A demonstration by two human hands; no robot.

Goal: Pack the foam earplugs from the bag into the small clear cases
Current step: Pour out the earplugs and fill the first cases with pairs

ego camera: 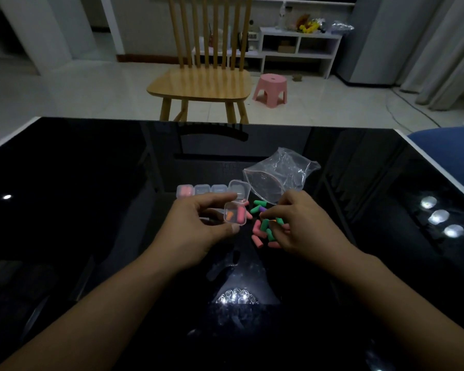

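Dim, perhaps underexposed; lamp glare on glossy table [91, 210]; edges bowed.

Open case [235, 216] in left hand [198, 223]: clear, with one orange and one pink earplug. Loose earplugs [263, 228] under right hand [303, 226]: pink, green, one purple. Bag [279, 178] beyond right hand: clear. Case row [202, 190] beyond left hand: clear, leftmost pink-filled. Table [91, 210]: glossy black, white-edged. Chair [201, 81]: light wood. Stool [271, 88]: pink.

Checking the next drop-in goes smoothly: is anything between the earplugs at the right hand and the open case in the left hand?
Nothing visible blocks it. The left hand holds the open case with its lid flipped back, mouth exposed. The right hand picks at the loose earplugs just beside it, with only bare table between.
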